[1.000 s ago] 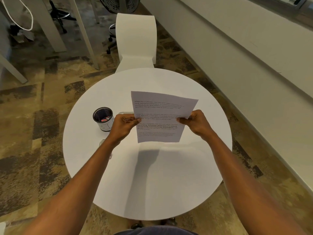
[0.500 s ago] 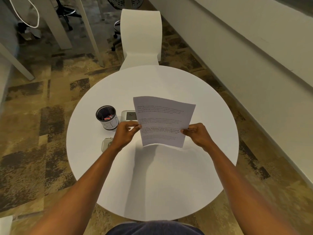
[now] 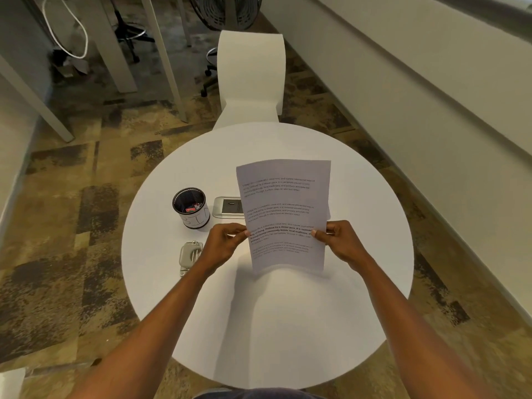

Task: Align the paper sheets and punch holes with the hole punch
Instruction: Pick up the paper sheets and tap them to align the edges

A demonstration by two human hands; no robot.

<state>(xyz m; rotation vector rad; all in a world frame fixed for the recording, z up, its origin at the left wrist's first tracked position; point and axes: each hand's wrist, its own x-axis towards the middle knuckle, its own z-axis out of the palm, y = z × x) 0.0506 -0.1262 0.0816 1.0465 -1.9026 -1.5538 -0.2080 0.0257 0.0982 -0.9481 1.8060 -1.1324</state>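
The paper sheets (image 3: pixel 283 214) are held upright over the round white table (image 3: pixel 288 326), at about 12 o'clock from the table's centre, with the lower edge at or just above the surface; contact cannot be confirmed. The left hand (image 3: pixel 223 244) is pinched on the left margin and the right hand (image 3: pixel 341 241) on the right margin, both closed on the lower third of the stack. The number of sheets cannot be told.

The stack is judged light, thin and limp; a bow is to be expected if it is gripped at one point only, and loose sheets are likely to slide over one another. Opposed side margins are therefore judged the proper holding points, with a relaxed pinch so that the sheets can settle when tapped edge-down.

The hole punch (image 3: pixel 190 257) lies flat at 9 o'clock, just beside the left wrist. A dark pen cup (image 3: pixel 191 207) stands at 10 o'clock, near a recessed socket panel (image 3: pixel 229 206).
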